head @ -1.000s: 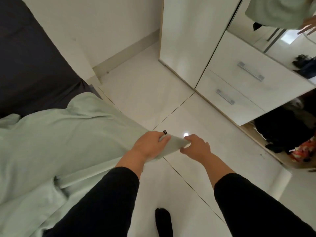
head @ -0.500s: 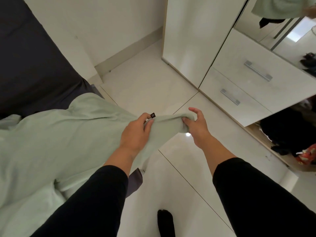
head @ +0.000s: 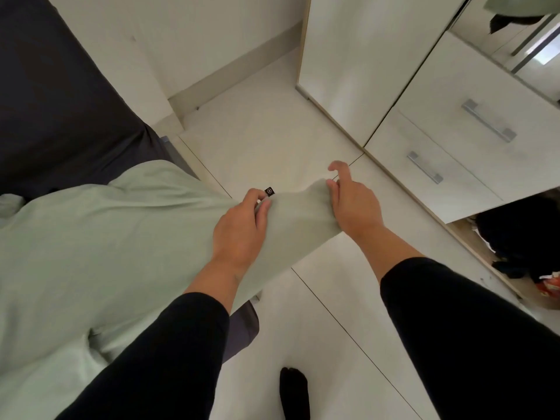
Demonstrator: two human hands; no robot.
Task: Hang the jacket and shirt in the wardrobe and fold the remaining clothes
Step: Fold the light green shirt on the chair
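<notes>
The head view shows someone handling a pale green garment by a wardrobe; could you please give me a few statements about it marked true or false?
1. Both hands are on the pale green garment. True: the left hand and the right hand hold its end between them.
2. The garment hangs on a rail in the wardrobe. False: it lies over the dark bed and stretches out towards the hands.
3. A small black tag sits at the garment's edge by the left hand. True.
4. The two drawers stand pulled open. False: both are closed.
5. The floor is covered in dark carpet. False: it is pale glossy tile.
</notes>
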